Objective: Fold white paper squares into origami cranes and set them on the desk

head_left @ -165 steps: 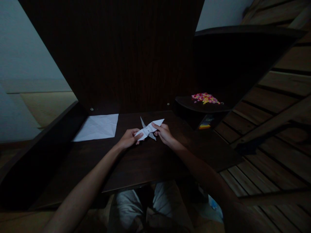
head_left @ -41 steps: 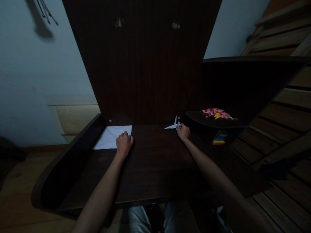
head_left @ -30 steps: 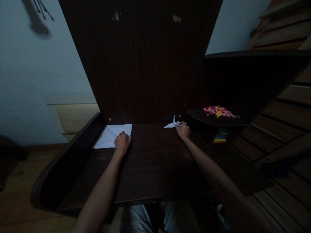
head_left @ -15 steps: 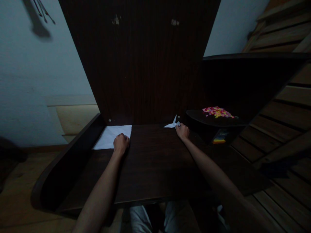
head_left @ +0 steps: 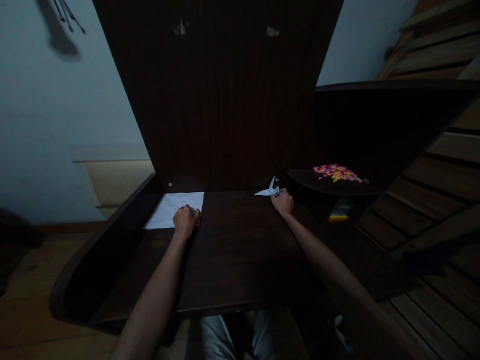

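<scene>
Folded white paper [head_left: 270,191] sits at the back right of the tabletop [head_left: 232,245], its grip a right hand [head_left: 283,202] with fingers closed on the near side of the folds. Some 5 seconds earlier, 2 hands worked the piece at mid-tabletop; now only 1 has it, and the left hand [head_left: 185,219] has gone to a creased white sheet [head_left: 165,210] at back left. In the last second little has altered beyond a slight leftward shift of that hand. The split suggests 2-handed shaping has paused, with the hands divided between 2 pieces of paper.

The left grip is curled over the sheet's near right corner; whether it pinches the paper or merely rests there, we cannot tell. The right hand hides part of the folded piece, leaving 2 pointed flaps and a small crumpled middle in view. Dim light blurs a pink, red and yellow pile [head_left: 337,173] on the small shelf [head_left: 300,179] into unidentifiable bits, and hanging strands [head_left: 69,19] are cut off at upper left.
</scene>
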A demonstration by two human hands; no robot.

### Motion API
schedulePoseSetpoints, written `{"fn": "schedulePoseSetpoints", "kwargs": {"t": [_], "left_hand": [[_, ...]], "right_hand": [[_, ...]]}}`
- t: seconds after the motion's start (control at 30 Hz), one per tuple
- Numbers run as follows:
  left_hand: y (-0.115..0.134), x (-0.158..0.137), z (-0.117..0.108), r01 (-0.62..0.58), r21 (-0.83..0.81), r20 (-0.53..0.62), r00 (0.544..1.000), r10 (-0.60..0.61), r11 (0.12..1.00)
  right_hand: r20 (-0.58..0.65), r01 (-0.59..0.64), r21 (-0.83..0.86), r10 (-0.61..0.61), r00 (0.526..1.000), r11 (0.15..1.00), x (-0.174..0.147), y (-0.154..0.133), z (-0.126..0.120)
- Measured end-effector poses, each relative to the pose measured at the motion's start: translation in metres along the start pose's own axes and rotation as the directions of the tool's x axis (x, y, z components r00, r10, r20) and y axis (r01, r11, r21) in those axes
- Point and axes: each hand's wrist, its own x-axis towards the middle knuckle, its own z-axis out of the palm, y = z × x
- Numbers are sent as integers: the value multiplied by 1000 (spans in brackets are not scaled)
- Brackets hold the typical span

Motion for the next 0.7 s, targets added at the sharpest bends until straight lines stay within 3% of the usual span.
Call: {"fn": "schedulePoseSetpoints", "kwargs": {"t": [0.2,0.37,0.7], "left_hand": [[-3,3,1,20,-19,27,999,-19,1000],[-4,5,1,8,-27,48,999,-7,1000],[-2,4,-1,-16,14,36,999,15,1000]], "right_hand": [[41,13,23,-14,999,1000,-14,10,-8],[77,140,27,-142,987,990,-35,11,-12],[46,313,245,-333,942,918,-71,-19,-9]]}}
